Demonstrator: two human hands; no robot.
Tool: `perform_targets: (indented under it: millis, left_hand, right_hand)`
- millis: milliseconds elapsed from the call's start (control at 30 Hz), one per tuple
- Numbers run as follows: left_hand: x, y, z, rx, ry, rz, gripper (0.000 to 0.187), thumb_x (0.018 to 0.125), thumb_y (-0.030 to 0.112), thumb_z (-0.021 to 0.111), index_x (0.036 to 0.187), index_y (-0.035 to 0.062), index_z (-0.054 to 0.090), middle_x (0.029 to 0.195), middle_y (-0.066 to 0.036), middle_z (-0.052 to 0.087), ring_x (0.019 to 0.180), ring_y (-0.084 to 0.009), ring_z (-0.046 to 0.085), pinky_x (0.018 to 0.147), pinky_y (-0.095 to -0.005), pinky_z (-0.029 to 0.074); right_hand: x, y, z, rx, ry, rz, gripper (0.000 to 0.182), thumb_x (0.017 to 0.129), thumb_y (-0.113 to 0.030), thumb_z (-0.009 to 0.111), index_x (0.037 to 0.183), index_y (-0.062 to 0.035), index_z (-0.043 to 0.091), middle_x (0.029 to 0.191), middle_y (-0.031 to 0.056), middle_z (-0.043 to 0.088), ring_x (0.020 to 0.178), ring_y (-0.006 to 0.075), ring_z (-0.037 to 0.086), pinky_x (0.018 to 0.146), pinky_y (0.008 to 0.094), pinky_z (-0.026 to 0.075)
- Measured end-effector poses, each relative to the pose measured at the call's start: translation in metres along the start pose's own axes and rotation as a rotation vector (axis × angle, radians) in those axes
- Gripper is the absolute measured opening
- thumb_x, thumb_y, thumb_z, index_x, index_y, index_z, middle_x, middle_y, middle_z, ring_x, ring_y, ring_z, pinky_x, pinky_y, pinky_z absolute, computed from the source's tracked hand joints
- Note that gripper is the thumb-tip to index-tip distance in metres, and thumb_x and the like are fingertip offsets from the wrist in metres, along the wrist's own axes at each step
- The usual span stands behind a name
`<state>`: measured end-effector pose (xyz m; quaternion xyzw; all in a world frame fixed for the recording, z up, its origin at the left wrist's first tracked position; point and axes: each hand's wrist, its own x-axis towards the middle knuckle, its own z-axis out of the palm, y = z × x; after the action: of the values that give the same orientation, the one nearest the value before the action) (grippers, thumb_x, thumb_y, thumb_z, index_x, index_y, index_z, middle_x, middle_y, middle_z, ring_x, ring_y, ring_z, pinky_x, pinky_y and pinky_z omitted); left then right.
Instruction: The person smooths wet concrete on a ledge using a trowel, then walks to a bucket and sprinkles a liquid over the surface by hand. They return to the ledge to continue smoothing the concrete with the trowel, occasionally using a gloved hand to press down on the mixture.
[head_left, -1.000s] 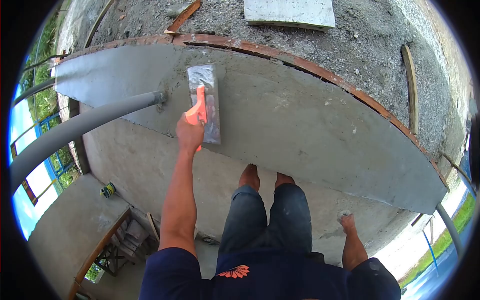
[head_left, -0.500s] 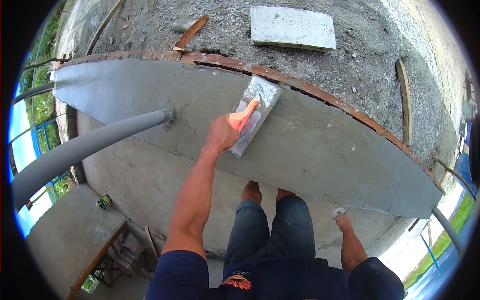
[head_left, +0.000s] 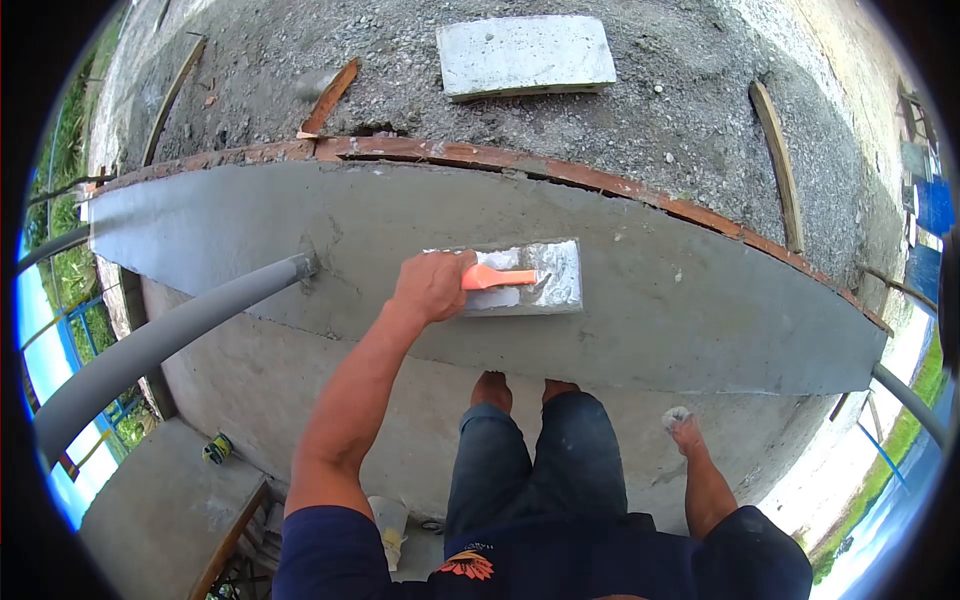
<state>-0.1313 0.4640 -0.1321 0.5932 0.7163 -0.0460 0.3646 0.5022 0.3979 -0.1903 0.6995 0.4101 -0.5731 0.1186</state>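
Observation:
My left hand (head_left: 430, 285) is closed around the orange handle of a plastering trowel (head_left: 562, 278). The broad metal blade, smeared with pale mortar, lies crosswise over the smooth grey cement strip (head_left: 720, 320). On the right, my right hand (head_left: 688, 438) hangs lower, beyond the strip's near edge. Its fingers are closed on a small whitish lump (head_left: 676, 416), whose kind I cannot tell.
A grey pipe (head_left: 180, 335) rises from the strip on the left. Wooden formwork (head_left: 480, 157) lines the far edge. Behind it are gravel, a concrete block (head_left: 527, 55) and a wooden stake (head_left: 778, 165). A small tin (head_left: 217, 448) sits lower left.
The trowel has turned from a steep slant to nearly level across the strip, its front end swinging toward me. The right hand keeps its hold; the whole view has shifted slightly.

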Motion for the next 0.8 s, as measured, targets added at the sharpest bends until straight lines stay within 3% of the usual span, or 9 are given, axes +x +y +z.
perform_targets:
  millis: [67,133,233,333,433,600,667,733,800]
  left_hand:
    - [0.021,-0.025,-0.021,0.101,0.132,0.062,0.01,0.074,0.016,0.055,0.083,0.01,0.056,0.075,-0.013,0.064,0.074,-0.037,0.061,0.063,-0.0454,0.048]
    - [0.049,-0.043,-0.039,0.201,0.134,0.064,0.01,0.075,0.016,0.054,0.083,0.01,0.058,0.076,-0.015,0.065,0.074,-0.0378,0.062,0.064,-0.0454,0.048]
    - [0.08,-0.042,-0.062,0.35,0.048,0.027,0.01,0.076,0.015,0.054,0.084,0.0109,0.058,0.08,-0.015,0.065,0.079,-0.0361,0.063,0.066,-0.0455,0.049]
    - [0.101,-0.052,-0.051,0.299,-0.063,0.048,0.021,0.072,0.013,0.055,0.091,0.0097,0.063,0.084,-0.019,0.066,0.08,-0.0398,0.061,0.071,-0.0462,0.049]
    - [0.088,-0.034,-0.021,0.056,-0.097,0.025,0.022,0.072,0.013,0.054,0.092,0.0093,0.063,0.084,-0.02,0.066,0.082,-0.0399,0.061,0.072,-0.046,0.049]
    - [0.053,0.03,0.01,0.098,-0.15,0.04,0.021,0.074,0.012,0.053,0.093,0.0084,0.06,0.086,-0.019,0.066,0.084,-0.0409,0.061,0.073,-0.047,0.049]
    - [0.035,0.023,0.001,0.069,-0.098,-0.079,0.021,0.075,0.012,0.053,0.094,0.008,0.06,0.087,-0.018,0.066,0.085,-0.0406,0.061,0.073,-0.047,0.049]
    - [0.021,-0.027,0.002,0.014,0.108,-0.209,0.019,0.077,0.014,0.053,0.093,0.007,0.06,0.087,-0.019,0.066,0.084,-0.0405,0.061,0.072,-0.0463,0.049]
    - [0.021,-0.056,0.002,-0.03,0.099,-0.155,0.019,0.079,0.016,0.053,0.094,0.0072,0.061,0.088,-0.019,0.066,0.084,-0.0413,0.061,0.073,-0.0459,0.05]
  right_hand:
    - [0.002,0.017,-0.006,0.038,0.04,0.074,0.008,0.077,-0.009,0.056,0.077,-0.005,0.063,0.067,0.0023,0.059,0.061,0.0133,0.053,0.056,0.0284,0.042]
    - [-0.001,0.034,-0.006,0.042,0.069,0.168,0.006,0.078,-0.009,0.058,0.078,-0.0054,0.063,0.071,0.0017,0.06,0.065,0.0128,0.055,0.059,0.0277,0.044]
    - [-0.013,0.049,0.001,0.102,0.074,0.191,0.005,0.078,-0.007,0.058,0.079,-0.0045,0.062,0.073,0.0019,0.061,0.066,0.0126,0.056,0.061,0.028,0.046]
    - [-0.022,0.057,0.014,0.195,0.1,0.154,0.006,0.076,-0.006,0.057,0.075,-0.0032,0.062,0.07,0.003,0.06,0.064,0.0136,0.057,0.059,0.0283,0.045]
    - [-0.023,0.07,0.026,0.241,0.126,0.172,0.006,0.075,-0.005,0.057,0.074,-0.0027,0.062,0.069,0.004,0.061,0.063,0.0145,0.058,0.058,0.0285,0.045]
    - [-0.031,0.029,0.043,0.064,0.149,0.161,0.008,0.075,-0.004,0.057,0.076,-0.0015,0.064,0.07,0.0049,0.062,0.064,0.015,0.058,0.059,0.0291,0.045]
    - [-0.021,0.034,0.04,0.177,0.118,0.142,0.008,0.075,-0.004,0.057,0.077,-0.001,0.065,0.071,0.005,0.062,0.064,0.015,0.057,0.059,0.0296,0.045]
    - [-0.018,0.043,0.033,0.152,0.133,0.152,0.008,0.075,-0.004,0.058,0.077,-0.0009,0.065,0.071,0.0046,0.062,0.064,0.0149,0.057,0.058,0.0297,0.044]
    - [-0.016,0.052,0.027,0.139,0.145,0.185,0.007,0.076,-0.005,0.059,0.078,-0.0009,0.065,0.071,0.0043,0.062,0.063,0.0147,0.056,0.058,0.0297,0.044]
